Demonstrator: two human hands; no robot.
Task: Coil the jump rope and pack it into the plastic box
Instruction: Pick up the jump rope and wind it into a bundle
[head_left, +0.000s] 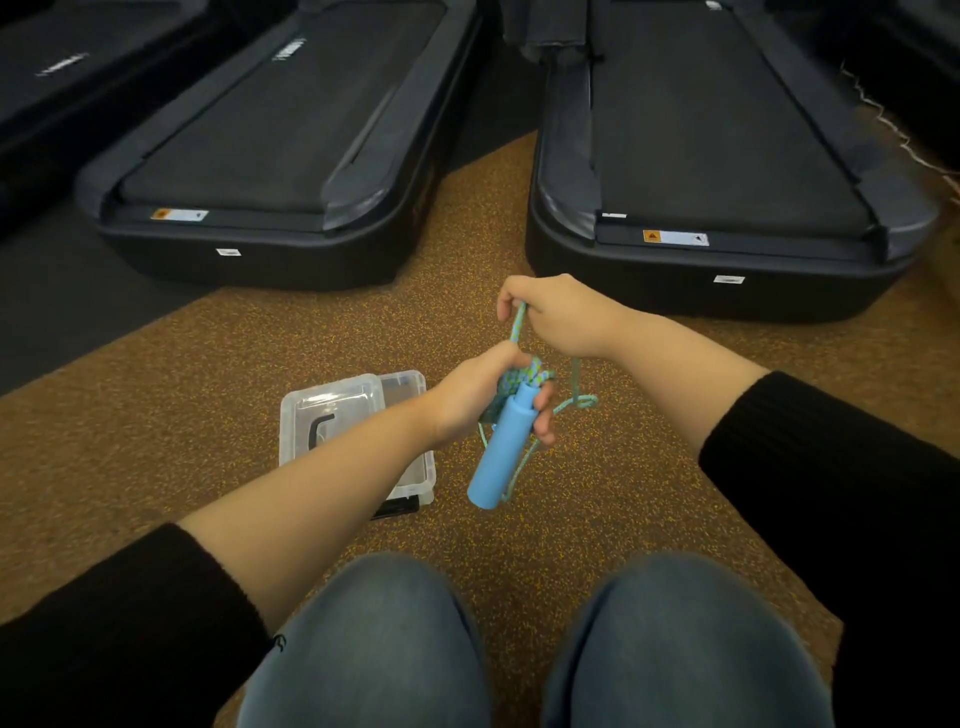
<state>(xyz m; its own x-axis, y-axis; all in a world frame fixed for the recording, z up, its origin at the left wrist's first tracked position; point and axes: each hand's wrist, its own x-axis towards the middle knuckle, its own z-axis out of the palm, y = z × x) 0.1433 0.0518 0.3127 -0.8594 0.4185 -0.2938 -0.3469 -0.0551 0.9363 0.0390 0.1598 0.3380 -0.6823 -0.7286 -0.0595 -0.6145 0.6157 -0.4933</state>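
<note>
My left hand (478, 400) grips the light blue foam handle (496, 457) of the jump rope, together with a bunch of blue-green cord wound at the handle's top. My right hand (556, 314) is just above it and pinches a strand of the cord (518, 325), holding it taut upward. A loose loop of cord (579, 402) hangs to the right of the handle. The clear plastic box (415, 486) stands on the floor to the left, under my left forearm, with its clear lid (332, 415) lying askew on top.
Two black treadmill decks (291, 156) (727, 171) lie ahead, their ends close beyond my hands. The floor is brown speckled rubber (260, 353). My knees in blue jeans (374, 644) fill the bottom. A white cable (893, 124) runs at the far right.
</note>
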